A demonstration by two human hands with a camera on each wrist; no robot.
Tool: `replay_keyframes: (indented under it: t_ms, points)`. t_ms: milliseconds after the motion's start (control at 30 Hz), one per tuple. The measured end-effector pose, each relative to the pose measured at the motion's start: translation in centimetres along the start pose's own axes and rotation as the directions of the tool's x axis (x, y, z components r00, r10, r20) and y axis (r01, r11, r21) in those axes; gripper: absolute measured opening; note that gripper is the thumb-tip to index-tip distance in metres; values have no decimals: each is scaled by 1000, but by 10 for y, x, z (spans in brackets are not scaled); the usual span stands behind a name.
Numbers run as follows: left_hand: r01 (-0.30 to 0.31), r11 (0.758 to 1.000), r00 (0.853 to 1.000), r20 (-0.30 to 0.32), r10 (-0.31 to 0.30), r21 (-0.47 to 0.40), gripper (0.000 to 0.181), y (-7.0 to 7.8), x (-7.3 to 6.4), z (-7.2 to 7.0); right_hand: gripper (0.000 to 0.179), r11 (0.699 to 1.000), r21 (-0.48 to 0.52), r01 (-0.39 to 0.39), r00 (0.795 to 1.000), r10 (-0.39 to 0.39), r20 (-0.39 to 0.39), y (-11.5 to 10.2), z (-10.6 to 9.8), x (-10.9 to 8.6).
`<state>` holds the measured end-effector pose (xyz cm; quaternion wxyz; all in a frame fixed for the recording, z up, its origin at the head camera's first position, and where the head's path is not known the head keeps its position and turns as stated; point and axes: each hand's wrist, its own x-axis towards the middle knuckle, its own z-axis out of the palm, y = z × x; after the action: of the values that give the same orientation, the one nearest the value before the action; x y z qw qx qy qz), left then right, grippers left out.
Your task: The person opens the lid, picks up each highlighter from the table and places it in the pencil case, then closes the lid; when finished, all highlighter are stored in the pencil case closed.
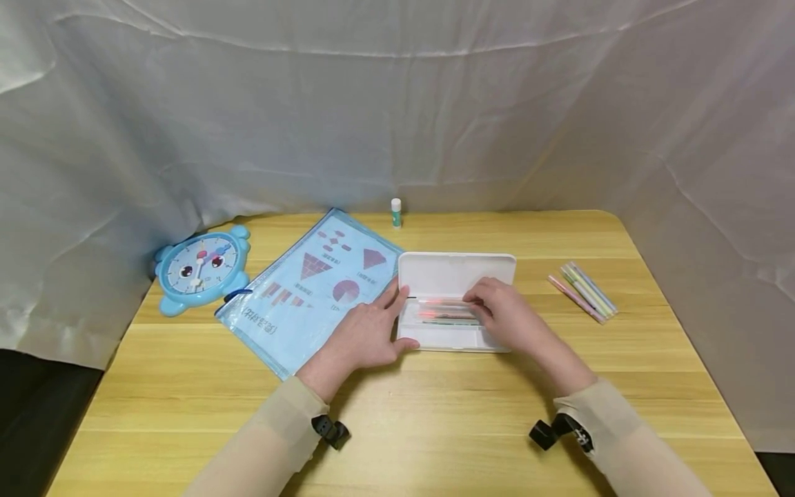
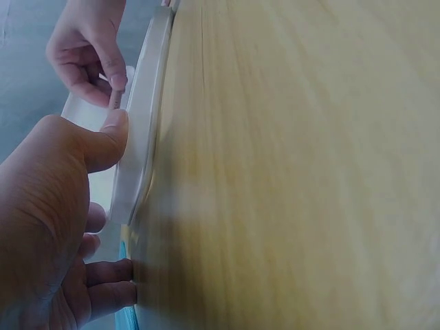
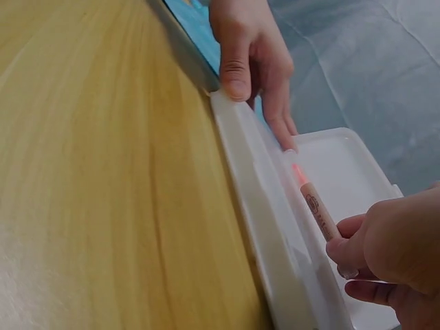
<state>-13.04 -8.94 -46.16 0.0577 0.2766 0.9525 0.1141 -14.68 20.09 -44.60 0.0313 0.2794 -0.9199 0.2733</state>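
A white pencil case (image 1: 456, 271) lies on the table with its lid raised at the back. My left hand (image 1: 366, 336) grips its left end, thumb at the front corner and fingers near the hinge. Over the tray's right half, my right hand (image 1: 512, 319) pinches a peach-coloured highlighter (image 3: 318, 212) with a reddish, see-through end. In the right wrist view that highlighter lies lengthwise along the case, its reddish end toward the left hand's fingertips. Other slim pens (image 1: 448, 321) lie in the tray, partly covered by the right hand.
Several pastel highlighters (image 1: 586, 290) lie on the table to the right. A blue document pouch (image 1: 273, 359) with printed charts lies left of the case, partly under the left hand. Behind stands a glue stick (image 1: 396, 214); a blue toy clock (image 1: 201, 269) is far left.
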Motion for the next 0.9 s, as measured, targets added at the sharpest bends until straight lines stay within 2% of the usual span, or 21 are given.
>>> replay_keyframes:
  t_ms: [333, 633, 900]
  points:
    - [-7, 1000, 1000, -2, 7, 8, 102, 0, 1, 0, 14, 999, -29, 24, 1000, -24, 6, -1, 10, 1]
    - [-1, 1000, 1000, 6, 0, 11, 102, 1, -1, -2, 15, 997, -64, 42, 996, -37, 80, -2, 10, 0]
    - [1, 1000, 1000, 6, -1, 17, 102, 0, 0, -1, 22, 996, -92, 17, 994, -7, 113, -5, 10, -2]
